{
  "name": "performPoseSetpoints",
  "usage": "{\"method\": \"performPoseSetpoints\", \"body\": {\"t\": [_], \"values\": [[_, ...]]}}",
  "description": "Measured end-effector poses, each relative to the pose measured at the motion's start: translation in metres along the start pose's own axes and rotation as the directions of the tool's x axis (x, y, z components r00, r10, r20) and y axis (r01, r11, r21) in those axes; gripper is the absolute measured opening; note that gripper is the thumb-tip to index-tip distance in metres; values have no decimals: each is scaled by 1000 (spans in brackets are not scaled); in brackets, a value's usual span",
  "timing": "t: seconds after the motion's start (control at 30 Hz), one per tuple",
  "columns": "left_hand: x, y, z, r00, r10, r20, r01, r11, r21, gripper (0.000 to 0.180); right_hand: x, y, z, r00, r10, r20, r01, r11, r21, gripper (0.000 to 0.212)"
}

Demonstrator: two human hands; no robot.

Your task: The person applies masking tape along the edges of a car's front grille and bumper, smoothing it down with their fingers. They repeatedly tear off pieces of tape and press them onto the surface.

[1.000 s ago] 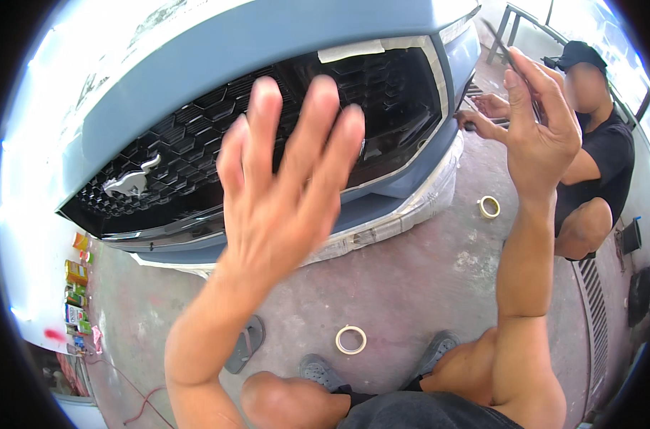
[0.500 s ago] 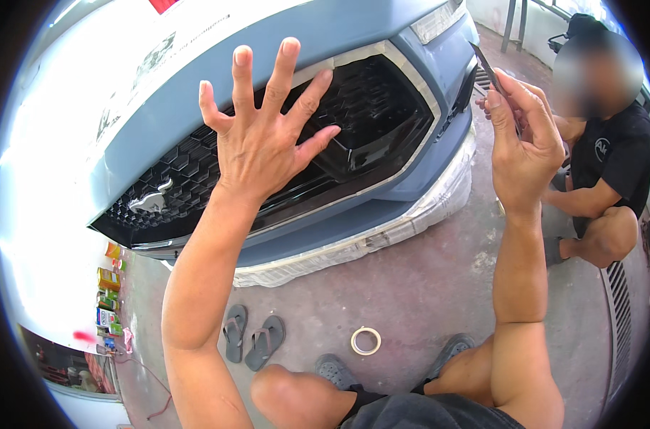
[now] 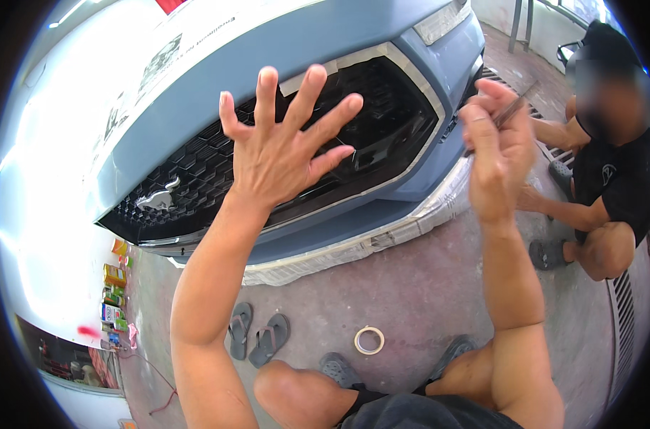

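Fingers spread, left hand is hovering before the black grille; right hand is pinching a thin tool, scene right. Slack grip might send it scratching blue bumper.

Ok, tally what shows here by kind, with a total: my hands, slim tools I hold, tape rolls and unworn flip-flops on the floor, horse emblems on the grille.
Your hands, left hand and right hand: 2
Slim dark tool: 1
Tape roll: 1
Unworn flip-flops: 2
Horse emblem: 1
Total: 7
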State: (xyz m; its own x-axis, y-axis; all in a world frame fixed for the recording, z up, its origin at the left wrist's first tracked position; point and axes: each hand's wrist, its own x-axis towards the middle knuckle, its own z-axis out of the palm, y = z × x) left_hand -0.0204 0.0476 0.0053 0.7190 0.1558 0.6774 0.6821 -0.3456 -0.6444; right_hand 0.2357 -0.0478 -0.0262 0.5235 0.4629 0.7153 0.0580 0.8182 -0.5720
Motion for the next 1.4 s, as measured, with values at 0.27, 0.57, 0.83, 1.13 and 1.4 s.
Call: {"method": "performPoseSetpoints", "body": {"t": [0.27, 0.57, 0.83, 1.13, 1.4], "values": [[-19, -26, -1, 990, -140, 25, 137, 985, 109, 70, -19, 32, 92, 829, 557, 51, -537, 766, 353, 17], [-20, -29, -3, 984, -166, 67, 158, 982, 106, 68, -5, 46, 130, 754, 639, 151, -589, 556, 586, 17], [-30, -34, -3, 988, -154, 14, 152, 984, 98, 67, -10, 59, 130, 799, 589, 121, -511, 558, 654, 22], [-8, -24, 3, 995, -102, -21, 103, 992, 68, 68, -1, 47, 140, 813, 582, -14, -469, 668, 577, 22], [-8, -22, 0, 986, -164, 15, 164, 986, 28, 65, 7, 45, 143, 816, 565, -123, -421, 726, 544, 24]]}}
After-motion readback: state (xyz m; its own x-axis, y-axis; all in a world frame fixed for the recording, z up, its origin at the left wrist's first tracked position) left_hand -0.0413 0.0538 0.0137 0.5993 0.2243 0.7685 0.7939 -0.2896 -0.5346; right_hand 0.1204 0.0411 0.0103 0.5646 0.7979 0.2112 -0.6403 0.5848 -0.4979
